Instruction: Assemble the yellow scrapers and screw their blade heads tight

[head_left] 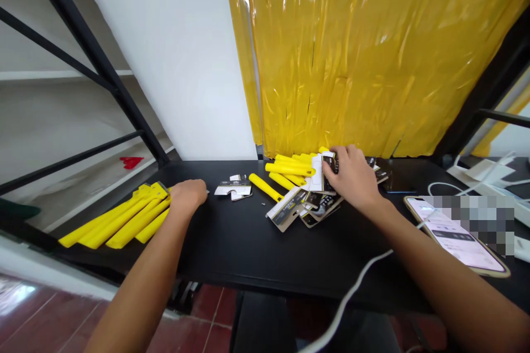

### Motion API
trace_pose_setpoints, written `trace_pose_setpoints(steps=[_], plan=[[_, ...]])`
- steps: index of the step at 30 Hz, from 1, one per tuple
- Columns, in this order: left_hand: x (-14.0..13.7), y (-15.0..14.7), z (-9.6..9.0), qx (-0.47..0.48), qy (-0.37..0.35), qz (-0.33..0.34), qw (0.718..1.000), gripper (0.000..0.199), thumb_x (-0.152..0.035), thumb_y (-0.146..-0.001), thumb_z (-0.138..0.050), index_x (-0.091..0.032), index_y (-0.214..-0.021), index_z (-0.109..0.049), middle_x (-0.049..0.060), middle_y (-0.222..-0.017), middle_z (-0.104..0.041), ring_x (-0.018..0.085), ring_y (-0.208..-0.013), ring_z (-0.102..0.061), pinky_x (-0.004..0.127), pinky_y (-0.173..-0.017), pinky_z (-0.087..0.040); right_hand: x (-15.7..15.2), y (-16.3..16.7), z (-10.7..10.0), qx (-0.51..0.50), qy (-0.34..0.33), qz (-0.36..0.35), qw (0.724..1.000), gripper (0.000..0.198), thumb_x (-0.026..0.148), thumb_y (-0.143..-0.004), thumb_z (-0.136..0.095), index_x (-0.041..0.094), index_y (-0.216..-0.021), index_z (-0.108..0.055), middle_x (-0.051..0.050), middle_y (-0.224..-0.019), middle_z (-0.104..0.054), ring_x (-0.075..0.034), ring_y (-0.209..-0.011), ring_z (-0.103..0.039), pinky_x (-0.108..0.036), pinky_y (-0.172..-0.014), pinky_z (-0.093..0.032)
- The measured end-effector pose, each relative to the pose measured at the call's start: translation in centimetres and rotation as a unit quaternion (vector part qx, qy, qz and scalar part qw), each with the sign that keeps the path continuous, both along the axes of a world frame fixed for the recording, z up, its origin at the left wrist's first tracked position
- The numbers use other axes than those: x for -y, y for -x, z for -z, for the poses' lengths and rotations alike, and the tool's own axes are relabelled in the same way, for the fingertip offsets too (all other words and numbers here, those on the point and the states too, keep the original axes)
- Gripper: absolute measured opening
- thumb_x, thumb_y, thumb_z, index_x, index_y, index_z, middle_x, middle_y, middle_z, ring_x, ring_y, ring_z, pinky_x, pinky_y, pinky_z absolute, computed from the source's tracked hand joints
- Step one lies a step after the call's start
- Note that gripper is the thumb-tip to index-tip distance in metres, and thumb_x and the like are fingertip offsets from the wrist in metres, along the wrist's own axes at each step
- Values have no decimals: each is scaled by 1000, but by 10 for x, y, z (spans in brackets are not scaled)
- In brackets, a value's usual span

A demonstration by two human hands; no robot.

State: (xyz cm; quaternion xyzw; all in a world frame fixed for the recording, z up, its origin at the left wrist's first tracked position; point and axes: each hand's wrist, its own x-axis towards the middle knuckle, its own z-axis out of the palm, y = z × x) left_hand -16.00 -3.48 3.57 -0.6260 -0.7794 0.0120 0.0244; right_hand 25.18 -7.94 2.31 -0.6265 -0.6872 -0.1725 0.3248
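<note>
My left hand (188, 196) is at the upper ends of a fanned stack of yellow handles (132, 218) on the left of the black table. Its fingers are mostly hidden behind the back of the hand, and a small pale tip shows beside them. Over a heap of black-and-white cards and yellow handles, my right hand (354, 176) has its fingers curled, its thumb against a white-edged packaging card (317, 174). More yellow handles (290, 165) stick out leftward from that heap. One loose yellow handle (265, 187) points toward a printed card (285, 208).
Between the hands lie a few small cards (234, 187). A lit phone (455, 237) rests at the right, with a white cable (356, 287) crossing the black table (248, 248). Yellow plastic sheeting (351, 55) hangs behind; black metal bars (111, 83) stand at the left.
</note>
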Motion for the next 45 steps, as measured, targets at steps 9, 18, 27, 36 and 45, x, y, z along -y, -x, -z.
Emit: trace_pose_setpoints(steps=[9, 18, 27, 36, 45], plan=[[19, 26, 3, -52, 61, 21, 997, 51, -18, -75, -60, -20, -125, -68, 20, -121, -71, 38, -109, -69, 41, -86, -52, 0, 2, 2, -18, -2, -29, 999, 37, 40, -96, -47, 16, -124, -58, -17, -114, -61, -33, -108, -56, -42, -84, -49], [73, -27, -34, -24, -129, 178, 975, 39, -14, -87, -48, -15, -120, -68, 19, -116, -70, 34, -112, -63, 44, -101, -47, 10, 11, -7, -189, 16, -185, 964, 34, 44, -97, -51, 20, -117, -64, -8, -93, -67, -23, -85, -63, -35, -76, -48], [64, -186, -15, 260, -247, 529, 769, 28, -19, -97, -52, -21, -119, -68, 13, -114, -70, 29, -113, -59, 46, -104, -44, 8, 28, 3, -455, 223, -419, 753, 42, 58, -83, -69, 18, -96, -68, 1, -71, -62, -11, -47, -51, -27, -41, -43], [39, -123, 7, 94, -296, 200, 929, 56, -56, -98, -44, -13, -133, -55, 20, -126, -62, 36, -118, -59, 48, -99, -48, 0, 21, -1, -548, 152, -366, 737, 44, 60, -78, -74, 20, -81, -57, 0, -61, -63, -13, -45, -56, -25, -36, -47], [32, -78, 21, -1, -80, 57, 995, 81, -70, -79, -57, -16, -138, -52, 23, -126, -61, 46, -112, -63, 51, -87, -51, -4, 14, 2, -529, 113, -356, 762, 38, 55, -87, -67, 19, -83, -58, 2, -57, -63, -10, -37, -53, -24, -37, -41]])
